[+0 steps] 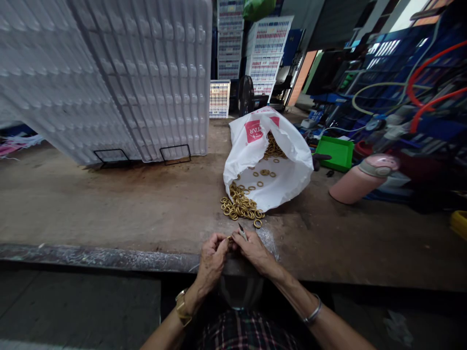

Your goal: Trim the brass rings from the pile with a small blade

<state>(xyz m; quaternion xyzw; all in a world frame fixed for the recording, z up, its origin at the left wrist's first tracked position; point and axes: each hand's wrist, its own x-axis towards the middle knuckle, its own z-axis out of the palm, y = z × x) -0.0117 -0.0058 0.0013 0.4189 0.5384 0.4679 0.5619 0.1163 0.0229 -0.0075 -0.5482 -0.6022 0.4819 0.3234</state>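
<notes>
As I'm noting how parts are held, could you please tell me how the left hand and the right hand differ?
The left hand pinches a ring, while the right hand grips a pointed tool. The left hand has a gold-coloured watch at its wrist; the right hand, a silver-coloured bangle. Both hands are bare and close together near the front edge of the bench.

Left hand [211, 258], gold watch [182, 307] at wrist, pinching a small brass-coloured ring [229, 238]; right hand [254, 251] meeting it, gripping a pointed blade [242, 231]. Beyond, on a worn workbench [109, 204]: loose rings [240, 204], heaped at the mouth of a white sack [288, 187]. To the right, one green tray [334, 153], one pink bottle [355, 182], tilted in view.
</notes>
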